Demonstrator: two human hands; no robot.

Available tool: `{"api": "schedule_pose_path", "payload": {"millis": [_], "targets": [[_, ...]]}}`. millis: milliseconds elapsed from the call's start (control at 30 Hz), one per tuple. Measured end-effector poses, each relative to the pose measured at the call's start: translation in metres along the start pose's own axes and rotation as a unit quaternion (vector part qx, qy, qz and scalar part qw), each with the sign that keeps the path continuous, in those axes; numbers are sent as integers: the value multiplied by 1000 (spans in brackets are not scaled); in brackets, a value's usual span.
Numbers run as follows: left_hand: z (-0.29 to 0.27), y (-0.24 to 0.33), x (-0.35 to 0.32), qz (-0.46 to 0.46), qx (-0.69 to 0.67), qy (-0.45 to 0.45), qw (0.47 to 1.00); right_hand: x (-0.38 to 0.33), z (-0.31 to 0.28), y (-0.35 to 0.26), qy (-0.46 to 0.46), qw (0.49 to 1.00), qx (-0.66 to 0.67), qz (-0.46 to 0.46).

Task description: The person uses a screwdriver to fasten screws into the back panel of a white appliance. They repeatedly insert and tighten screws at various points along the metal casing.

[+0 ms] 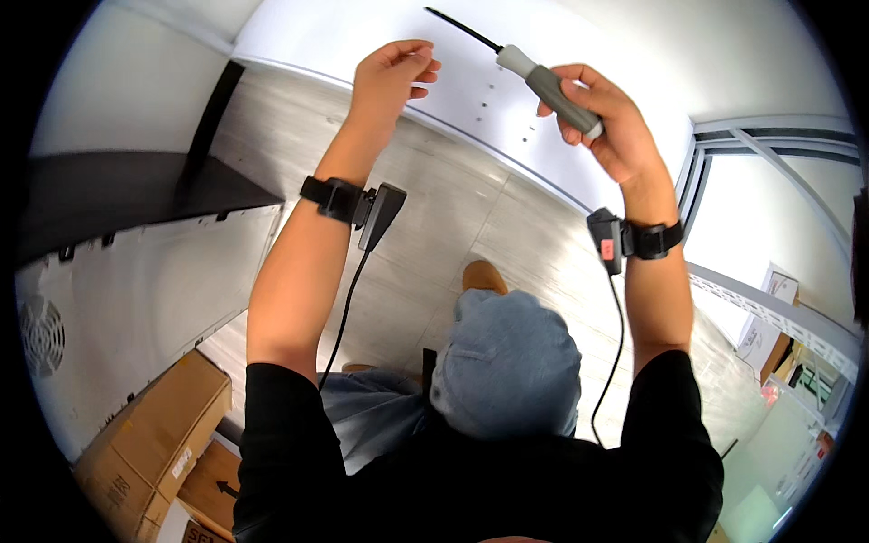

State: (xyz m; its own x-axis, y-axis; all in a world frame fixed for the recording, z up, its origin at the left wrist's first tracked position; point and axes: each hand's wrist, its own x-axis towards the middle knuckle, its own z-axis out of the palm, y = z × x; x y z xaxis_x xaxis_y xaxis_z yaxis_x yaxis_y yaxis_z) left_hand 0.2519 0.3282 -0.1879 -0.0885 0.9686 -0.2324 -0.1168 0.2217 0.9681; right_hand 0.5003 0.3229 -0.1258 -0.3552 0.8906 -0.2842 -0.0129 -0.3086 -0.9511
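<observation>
My right hand [602,118] is wrapped round the grey handle of a screwdriver [554,89]. Its thin black shaft points up and to the left, past my left hand. That left hand [394,77] is closed, thumb and forefinger pinched together beside the shaft and apart from it; whatever may be between the fingertips is too small to make out. Beyond both hands stretches a smooth white panel [534,167]. Several small dark specks [484,105] dot it between my hands; whether they are screws or holes I cannot tell.
A dark-topped white cabinet [154,262] with a round vent stands at left, cardboard boxes [163,434] below it. White metal shelving [778,312] is at right. Cables [342,321] hang from the black devices strapped to both wrists. Grey wood-look floor [516,226] lies under my bent knee.
</observation>
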Motion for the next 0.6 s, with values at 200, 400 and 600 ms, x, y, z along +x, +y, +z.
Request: {"api": "schedule_pose_path", "payload": {"millis": [200,400,600], "targets": [[61,-86,78,36,290,-21,956,-11,-50,79,151,977,128,82],[81,-125,128,24,388,-23,921,-17,-68,116,180,960,175,126],[88,-137,135,43,401,26,915,-11,-74,122,167,960,180,137]]}}
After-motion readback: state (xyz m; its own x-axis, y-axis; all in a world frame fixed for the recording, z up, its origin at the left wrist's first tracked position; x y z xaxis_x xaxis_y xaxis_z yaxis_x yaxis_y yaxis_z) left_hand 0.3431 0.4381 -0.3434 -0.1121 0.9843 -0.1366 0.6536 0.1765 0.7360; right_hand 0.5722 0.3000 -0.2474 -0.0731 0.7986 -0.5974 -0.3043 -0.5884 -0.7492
